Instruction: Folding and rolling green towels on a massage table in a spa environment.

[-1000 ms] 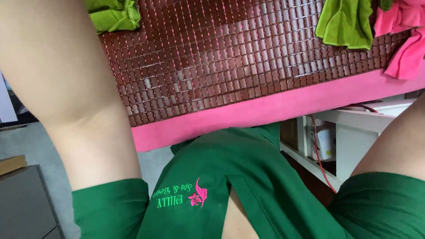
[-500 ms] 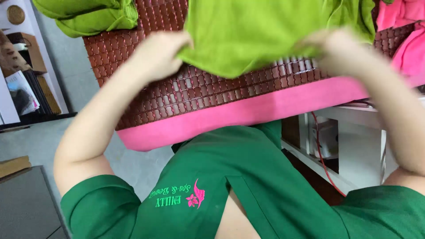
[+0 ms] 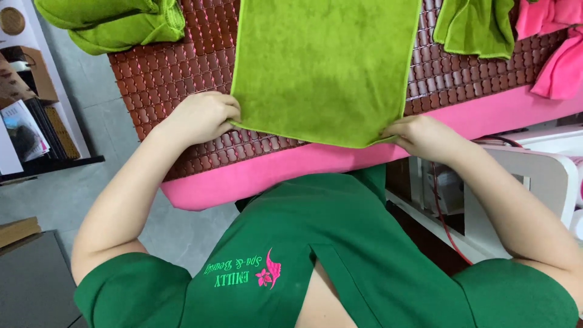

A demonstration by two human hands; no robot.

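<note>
Lying flat on the mat [image 3: 182,67], the green towel [image 3: 325,67] is spread open, and its near edge runs from the left hand [image 3: 200,116] to the right hand [image 3: 425,136]. The left hand pinches the near left corner: the fingers are curled closed on the cloth, with knuckles upward. The right hand holds the near right corner in the same way, fingers bent and closed on the hem (the thumb is hidden, so I cannot tell how it presses). Both hands rest low, touching the mat or the pink edge [image 3: 340,158] just below it.

The towel's left and right edges are straight and go up out of view, so its far edge I cannot see. The near edge sags a little toward the middle and lies near the front of the mat, not over the pink edge.

To the left of the towel there is a wide strip of bare mat, up to the folded green cloth [image 3: 112,24] at the far left corner. To the right the bare strip is narrower, and another green cloth [image 3: 473,27] hangs just beside the towel's right edge, near but apart from it. A pink cloth [image 3: 559,54] lies further right, at the mat's corner. Below the right hand stands a white shelf [image 3: 534,176] with a red cable [image 3: 446,225].
</note>
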